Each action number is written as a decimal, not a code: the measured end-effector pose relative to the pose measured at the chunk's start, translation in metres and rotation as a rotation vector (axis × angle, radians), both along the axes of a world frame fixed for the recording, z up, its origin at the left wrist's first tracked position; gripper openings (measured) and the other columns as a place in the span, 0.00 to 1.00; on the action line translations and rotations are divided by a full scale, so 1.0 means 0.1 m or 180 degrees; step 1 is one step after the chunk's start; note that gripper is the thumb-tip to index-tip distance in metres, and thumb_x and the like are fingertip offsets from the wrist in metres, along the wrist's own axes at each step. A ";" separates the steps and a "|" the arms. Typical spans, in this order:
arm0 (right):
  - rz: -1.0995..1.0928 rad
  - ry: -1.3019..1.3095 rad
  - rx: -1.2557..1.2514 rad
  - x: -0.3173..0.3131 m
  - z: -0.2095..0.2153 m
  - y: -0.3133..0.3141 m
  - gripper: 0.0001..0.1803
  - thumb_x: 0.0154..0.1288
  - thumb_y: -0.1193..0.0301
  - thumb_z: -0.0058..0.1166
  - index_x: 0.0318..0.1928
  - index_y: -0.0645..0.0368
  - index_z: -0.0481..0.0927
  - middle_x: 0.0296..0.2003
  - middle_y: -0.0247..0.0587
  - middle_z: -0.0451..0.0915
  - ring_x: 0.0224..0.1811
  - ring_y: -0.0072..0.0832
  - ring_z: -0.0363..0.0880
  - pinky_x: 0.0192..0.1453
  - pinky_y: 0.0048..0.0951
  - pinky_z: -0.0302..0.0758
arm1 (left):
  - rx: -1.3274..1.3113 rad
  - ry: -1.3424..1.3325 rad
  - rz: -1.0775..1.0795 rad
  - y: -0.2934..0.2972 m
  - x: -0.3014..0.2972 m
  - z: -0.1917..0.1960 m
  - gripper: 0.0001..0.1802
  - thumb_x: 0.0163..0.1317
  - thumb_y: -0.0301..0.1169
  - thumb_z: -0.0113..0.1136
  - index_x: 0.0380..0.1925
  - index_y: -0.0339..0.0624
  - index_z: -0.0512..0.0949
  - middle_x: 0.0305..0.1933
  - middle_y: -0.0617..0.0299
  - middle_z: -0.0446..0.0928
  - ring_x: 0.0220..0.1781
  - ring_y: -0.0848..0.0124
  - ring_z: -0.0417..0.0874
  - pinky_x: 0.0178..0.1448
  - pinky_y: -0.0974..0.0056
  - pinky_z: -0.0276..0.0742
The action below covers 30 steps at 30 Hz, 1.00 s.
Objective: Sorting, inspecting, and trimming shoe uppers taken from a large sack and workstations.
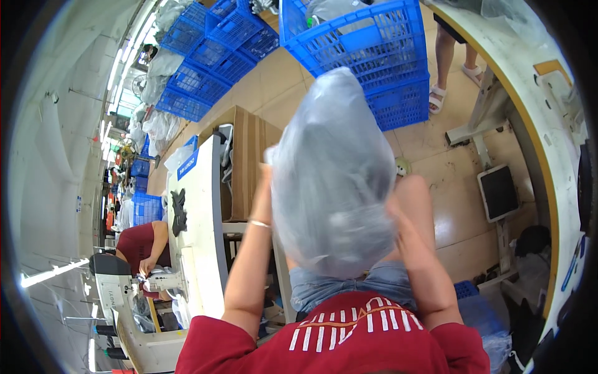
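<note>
Centre of the frame: large translucent plastic bag (333, 181), bulging, dark contents blurred through the film, above the wearer's lap. Left hand (266, 177) on the bag's left edge, motion-blurred, fingers apparently closed on the film. Right hand (402, 219) against the bag's lower right side; fingers hidden behind it, cannot tell whether they grip. Just left of the bag, an open cardboard box (256, 140), beside a white table (200, 224). Top centre, stacked blue crates (398, 103). Lower left, a co-worker in a dark red shirt (136, 245), one hand at a sewing machine (165, 282).
</note>
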State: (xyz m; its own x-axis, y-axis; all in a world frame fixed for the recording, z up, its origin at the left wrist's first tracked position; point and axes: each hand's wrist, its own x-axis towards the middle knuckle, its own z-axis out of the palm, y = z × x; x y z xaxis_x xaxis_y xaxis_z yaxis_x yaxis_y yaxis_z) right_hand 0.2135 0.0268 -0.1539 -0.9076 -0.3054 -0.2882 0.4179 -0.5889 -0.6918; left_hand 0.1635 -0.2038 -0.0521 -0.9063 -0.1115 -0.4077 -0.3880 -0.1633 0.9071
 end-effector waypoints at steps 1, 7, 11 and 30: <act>-0.0085 0.0099 0.0091 -0.01 0.10 0.03 0.29 0.71 0.53 0.48 0.65 0.56 0.68 0.60 0.43 0.69 0.59 0.38 0.70 0.63 0.35 0.68 | 0.0021 0.0074 -0.0045 0.04 -0.06 0.02 0.27 0.69 0.43 0.50 0.63 0.40 0.66 0.69 0.52 0.64 0.69 0.59 0.66 0.71 0.57 0.63; -0.0265 0.2004 0.3230 0.53 0.62 -0.13 0.30 0.65 0.60 0.53 0.61 0.66 0.67 0.53 0.56 0.67 0.56 0.53 0.69 0.56 0.44 0.70 | -0.0495 0.0530 -0.0390 0.16 0.77 -0.70 0.27 0.69 0.42 0.51 0.64 0.40 0.66 0.70 0.52 0.63 0.70 0.58 0.65 0.71 0.57 0.63; -0.0443 0.2116 0.3546 0.64 0.40 -0.26 0.29 0.66 0.58 0.51 0.58 0.67 0.67 0.47 0.52 0.68 0.53 0.52 0.69 0.50 0.49 0.74 | -0.0797 0.0532 -0.0483 0.10 0.83 -0.95 0.28 0.68 0.42 0.52 0.64 0.41 0.66 0.70 0.52 0.63 0.70 0.58 0.64 0.71 0.56 0.62; 0.1397 0.0771 0.3258 -0.68 -1.75 -0.67 0.17 0.68 0.63 0.37 0.42 0.60 0.76 0.43 0.57 0.75 0.48 0.52 0.74 0.51 0.47 0.72 | -0.2520 0.0352 -0.0625 -0.36 1.00 -2.63 0.30 0.66 0.39 0.55 0.65 0.41 0.64 0.71 0.50 0.61 0.72 0.56 0.62 0.72 0.56 0.61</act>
State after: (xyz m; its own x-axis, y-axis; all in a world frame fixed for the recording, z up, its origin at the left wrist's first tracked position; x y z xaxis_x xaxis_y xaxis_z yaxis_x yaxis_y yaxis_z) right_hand 0.1457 -0.0400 -0.3290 -0.8461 -0.3326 -0.4165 0.2385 0.4625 -0.8539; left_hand 0.2631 -0.2397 -0.3153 -0.9695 -0.1637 -0.1822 -0.2445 0.6025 0.7597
